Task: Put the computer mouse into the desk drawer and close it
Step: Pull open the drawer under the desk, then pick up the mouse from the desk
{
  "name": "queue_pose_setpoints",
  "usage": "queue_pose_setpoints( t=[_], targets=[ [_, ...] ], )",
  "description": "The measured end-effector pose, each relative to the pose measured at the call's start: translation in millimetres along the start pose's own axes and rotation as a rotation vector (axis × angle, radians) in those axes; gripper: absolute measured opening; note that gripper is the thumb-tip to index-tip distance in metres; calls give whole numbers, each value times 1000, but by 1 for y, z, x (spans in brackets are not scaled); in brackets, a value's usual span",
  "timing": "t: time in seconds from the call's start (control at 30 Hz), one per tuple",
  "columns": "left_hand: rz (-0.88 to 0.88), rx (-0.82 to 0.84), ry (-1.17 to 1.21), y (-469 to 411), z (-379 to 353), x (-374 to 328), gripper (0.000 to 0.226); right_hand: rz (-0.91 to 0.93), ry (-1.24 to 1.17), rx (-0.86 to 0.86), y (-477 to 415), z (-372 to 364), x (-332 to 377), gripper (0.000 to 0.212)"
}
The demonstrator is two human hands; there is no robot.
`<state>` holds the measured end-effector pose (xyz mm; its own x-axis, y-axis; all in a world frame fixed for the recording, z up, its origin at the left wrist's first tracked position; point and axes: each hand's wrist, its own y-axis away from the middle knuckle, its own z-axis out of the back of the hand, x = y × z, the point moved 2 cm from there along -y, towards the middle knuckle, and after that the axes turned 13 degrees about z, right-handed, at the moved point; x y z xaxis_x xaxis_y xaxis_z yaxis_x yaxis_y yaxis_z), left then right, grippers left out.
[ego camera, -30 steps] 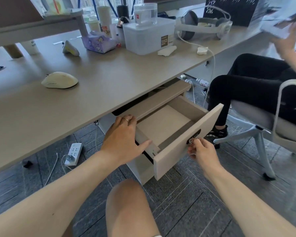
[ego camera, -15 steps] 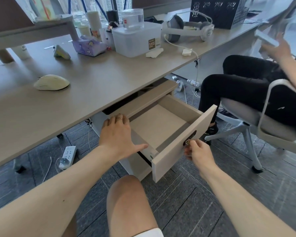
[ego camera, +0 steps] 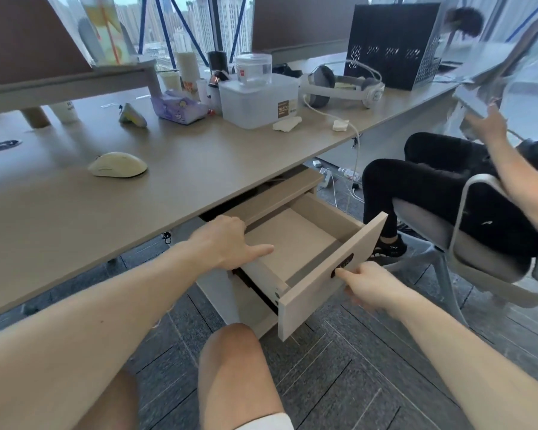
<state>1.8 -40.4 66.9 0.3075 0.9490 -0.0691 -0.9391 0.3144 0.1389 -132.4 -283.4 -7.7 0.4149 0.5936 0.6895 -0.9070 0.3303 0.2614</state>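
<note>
A cream computer mouse (ego camera: pixel 117 164) lies on the beige desk (ego camera: pixel 199 162) at the left, untouched. Below the desk edge the top drawer (ego camera: pixel 330 283) of a beige cabinet stands pulled out, and its inside is bare. My left hand (ego camera: pixel 227 242) rests flat on the cabinet top and the drawer's left side rail, fingers spread, thumb pointing into the drawer. My right hand (ego camera: pixel 370 283) pinches the dark recessed handle (ego camera: pixel 342 264) on the drawer front.
A seated person (ego camera: pixel 448 187) in black on a grey chair (ego camera: pixel 466 249) is close to the right of the drawer. On the desk stand a plastic box (ego camera: pixel 258 100), headphones (ego camera: pixel 339 85), a tissue pack (ego camera: pixel 180 107) and a black crate (ego camera: pixel 392 45). My knee (ego camera: pixel 230 346) is below the drawer.
The drawer stays open at about the same reach. My left hand has slid a little further over the drawer's side. My head has tilted up, showing more of the desk.
</note>
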Motion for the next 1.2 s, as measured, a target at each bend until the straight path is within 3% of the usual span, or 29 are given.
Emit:
queue_pose_setpoints(
  t=[0.13, 0.27, 0.37, 0.6, 0.8, 1.0, 1.2],
  targets=[
    [-167, -194, 242, 20, 54, 12, 71, 143, 450, -7, 7, 33, 56, 46],
    [76, -286, 239, 19, 90, 88, 80, 356, 562, -51, 5, 26, 139, 50],
    [265, -246, 245, 18, 92, 168, 97, 513, 554, -58, -6, 3, 197, 47],
    [530, -188, 81, 23, 73, 287, 95, 735, 513, -3, -52, -69, 300, 39],
    [596, -216, 80, 12, 45, 318, 94, 918, 509, -3, -92, -119, 354, 43],
    [603, -247, 104, -2, 32, 330, 104, 1035, 344, -36, -137, -166, 389, 57],
    [598, -260, 135, -4, 29, 333, 101, 996, 318, 3, -171, -192, 406, 70]
  ],
)
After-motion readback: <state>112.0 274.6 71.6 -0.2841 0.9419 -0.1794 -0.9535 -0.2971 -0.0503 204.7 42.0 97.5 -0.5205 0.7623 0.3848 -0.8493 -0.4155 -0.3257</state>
